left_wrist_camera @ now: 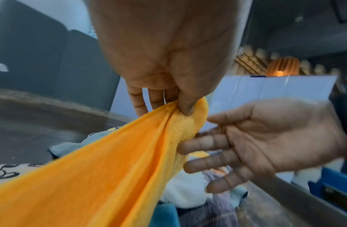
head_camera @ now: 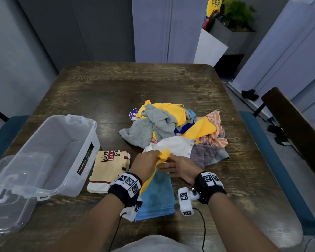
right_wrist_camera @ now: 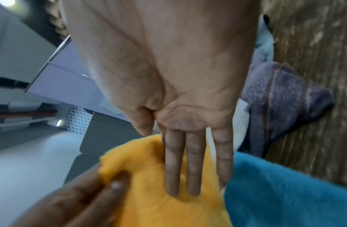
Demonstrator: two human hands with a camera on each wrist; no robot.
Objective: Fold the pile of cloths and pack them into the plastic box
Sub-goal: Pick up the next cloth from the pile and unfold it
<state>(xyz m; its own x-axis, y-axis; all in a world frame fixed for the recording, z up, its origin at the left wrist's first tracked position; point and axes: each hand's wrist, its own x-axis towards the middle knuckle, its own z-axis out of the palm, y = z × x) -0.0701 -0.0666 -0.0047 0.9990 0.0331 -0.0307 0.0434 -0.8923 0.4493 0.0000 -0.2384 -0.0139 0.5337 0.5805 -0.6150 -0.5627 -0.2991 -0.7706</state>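
Observation:
My left hand [head_camera: 149, 160] pinches the corner of a yellow cloth [head_camera: 153, 174] between thumb and fingers; the pinch shows in the left wrist view [left_wrist_camera: 186, 110]. The cloth [left_wrist_camera: 102, 176] hangs down from the pinch toward my wrist. My right hand [head_camera: 178, 169] has straight fingers [right_wrist_camera: 183, 165] lying flat against the yellow cloth [right_wrist_camera: 149, 192]. Under both hands lies a folded blue cloth [head_camera: 156, 197]. A folded beige printed cloth [head_camera: 109, 170] lies left of it. The pile of mixed cloths [head_camera: 173, 128] sits just beyond my hands. The clear plastic box [head_camera: 49, 155] stands at the left.
The box's clear lid [head_camera: 5, 206] lies at the table's near-left corner. A round purple sticker [head_camera: 135, 114] peeks out behind the pile. A dark chair back [head_camera: 295, 128] stands at the right of the wooden table [head_camera: 116, 88].

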